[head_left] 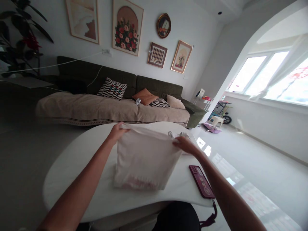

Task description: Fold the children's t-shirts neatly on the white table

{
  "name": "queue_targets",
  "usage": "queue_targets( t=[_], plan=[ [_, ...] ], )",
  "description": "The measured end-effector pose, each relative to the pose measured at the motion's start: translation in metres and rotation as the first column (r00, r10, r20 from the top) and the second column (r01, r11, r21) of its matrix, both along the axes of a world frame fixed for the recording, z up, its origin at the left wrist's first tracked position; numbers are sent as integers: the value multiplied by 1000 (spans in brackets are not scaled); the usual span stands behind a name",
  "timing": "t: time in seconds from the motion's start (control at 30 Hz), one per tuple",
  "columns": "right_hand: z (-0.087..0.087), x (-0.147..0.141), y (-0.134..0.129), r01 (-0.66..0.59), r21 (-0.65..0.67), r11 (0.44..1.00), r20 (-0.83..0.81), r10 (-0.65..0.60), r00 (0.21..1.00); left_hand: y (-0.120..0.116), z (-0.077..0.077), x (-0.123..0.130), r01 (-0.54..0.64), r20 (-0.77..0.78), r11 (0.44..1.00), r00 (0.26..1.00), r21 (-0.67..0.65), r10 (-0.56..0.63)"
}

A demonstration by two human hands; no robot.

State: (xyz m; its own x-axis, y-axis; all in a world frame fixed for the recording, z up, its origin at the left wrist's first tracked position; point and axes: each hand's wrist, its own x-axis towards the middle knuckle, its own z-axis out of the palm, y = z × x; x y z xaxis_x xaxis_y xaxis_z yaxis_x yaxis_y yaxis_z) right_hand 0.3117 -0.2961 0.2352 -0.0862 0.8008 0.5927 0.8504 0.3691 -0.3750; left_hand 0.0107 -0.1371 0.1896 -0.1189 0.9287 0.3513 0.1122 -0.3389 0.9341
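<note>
A whitish, slightly see-through bag (148,157) hangs spread between my two hands over the white table, its lower edge close to the tabletop. Something pinkish shows faintly along its bottom; what it is I cannot make out. My left hand (117,131) pinches the bag's upper left corner, fingers closed. At the upper right corner, my right hand (184,144) grips the edge, also closed. Behind the right hand lies a crumpled, clear-white plastic wrapper (190,138), partly hidden by that hand and the bag.
On the white table (72,179), a dark red phone (202,181) with a strap lies beneath my right forearm, near the front edge. Beyond the table stands a sofa (86,107) with cushions. My dark-clothed knee (176,216) is at the table's near edge.
</note>
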Motion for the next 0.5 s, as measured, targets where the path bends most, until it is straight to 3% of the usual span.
queue_targets(
  t=[0.07, 0.17, 0.23, 0.27, 0.3, 0.37, 0.43, 0.5],
  plan=[
    [23, -3, 19, 95, 184, 978, 6, -97, 995, 25, 36, 9, -81, 86, 989, 994, 127, 70],
    [54, -3, 48, 190, 361, 913, -15, -198, 980, 27, 85, 1, -138, 178, 935, 981, 327, 82],
    [57, 2, 58, 198, 408, 891, 14, -223, 975, 10, 101, -10, -124, 206, 900, 978, 417, 39],
    [51, 6, 58, 193, 414, 890, 43, -231, 972, 0, 101, -15, -105, 210, 891, 978, 441, 12],
    [39, 10, 56, 184, 402, 897, 80, -235, 969, -10, 95, -19, -83, 208, 889, 978, 451, -15],
    [1, 17, 46, 180, 319, 931, 146, -236, 961, -31, 67, -27, -7, 154, 915, 986, 402, -60],
    [-53, 21, 32, 209, 198, 958, 170, -244, 955, -48, 20, -33, 89, 31, 966, 995, 243, -99],
    [-115, 24, 18, 219, 60, 974, 136, -226, 965, -63, -42, -39, 155, -105, 988, 983, 10, -153]
  ],
)
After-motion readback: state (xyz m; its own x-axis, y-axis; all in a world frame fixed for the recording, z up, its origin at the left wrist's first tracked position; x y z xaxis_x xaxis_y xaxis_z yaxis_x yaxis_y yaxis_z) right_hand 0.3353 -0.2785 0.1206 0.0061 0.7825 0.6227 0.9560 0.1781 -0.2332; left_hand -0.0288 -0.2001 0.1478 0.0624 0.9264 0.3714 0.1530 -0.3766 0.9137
